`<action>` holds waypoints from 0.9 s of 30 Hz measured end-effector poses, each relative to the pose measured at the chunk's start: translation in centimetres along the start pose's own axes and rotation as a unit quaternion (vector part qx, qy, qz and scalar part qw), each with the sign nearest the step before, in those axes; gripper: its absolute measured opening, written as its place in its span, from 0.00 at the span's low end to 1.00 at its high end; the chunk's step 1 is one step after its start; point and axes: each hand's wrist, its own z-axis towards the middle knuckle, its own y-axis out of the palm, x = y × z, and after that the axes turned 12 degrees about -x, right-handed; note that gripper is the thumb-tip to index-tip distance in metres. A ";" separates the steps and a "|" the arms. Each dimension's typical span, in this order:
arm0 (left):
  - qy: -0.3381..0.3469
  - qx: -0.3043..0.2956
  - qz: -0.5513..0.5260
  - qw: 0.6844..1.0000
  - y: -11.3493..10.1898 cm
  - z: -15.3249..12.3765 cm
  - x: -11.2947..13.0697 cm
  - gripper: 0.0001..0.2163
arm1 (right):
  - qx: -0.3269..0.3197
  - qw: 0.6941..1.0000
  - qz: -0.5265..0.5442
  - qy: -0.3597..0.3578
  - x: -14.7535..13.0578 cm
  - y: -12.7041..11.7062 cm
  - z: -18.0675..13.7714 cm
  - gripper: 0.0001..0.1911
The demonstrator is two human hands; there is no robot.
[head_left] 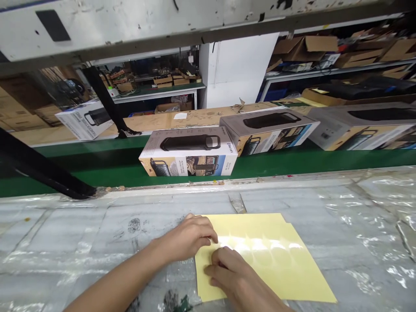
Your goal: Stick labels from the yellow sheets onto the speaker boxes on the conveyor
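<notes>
A glossy pale yellow sheet (276,260) lies flat on the plastic-covered worktable (97,234) in front of me. My left hand (191,236) rests on the sheet's left upper corner, fingers curled and pressed down on it. My right hand (230,273) lies on the sheet's left part, fingertips pinched together against its surface near the left edge. What the right fingers pinch, if anything, is too small to make out. A second sheet edge shows at the upper right corner of the yellow sheet.
Beyond the table runs a green conveyor belt (292,162) carrying boxed speakers: one box (190,151) straight ahead, another (269,130) to its right, a third (364,123) at far right. A black slanted bar (42,171) crosses at left. Shelves with cardboard stand behind.
</notes>
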 end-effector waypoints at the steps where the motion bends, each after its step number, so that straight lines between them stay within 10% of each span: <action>1: -0.003 -0.001 0.001 1.000 -0.1 0.0 0.0 0.08 | -0.005 1.000 0.001 0.000 0.0 0.0 0.0 0.12; 27: 0.040 0.000 0.125 0.991 0.2 -0.4 0.0 0.05 | -0.086 0.960 0.260 0.065 -0.9 -4.0 -0.5 0.12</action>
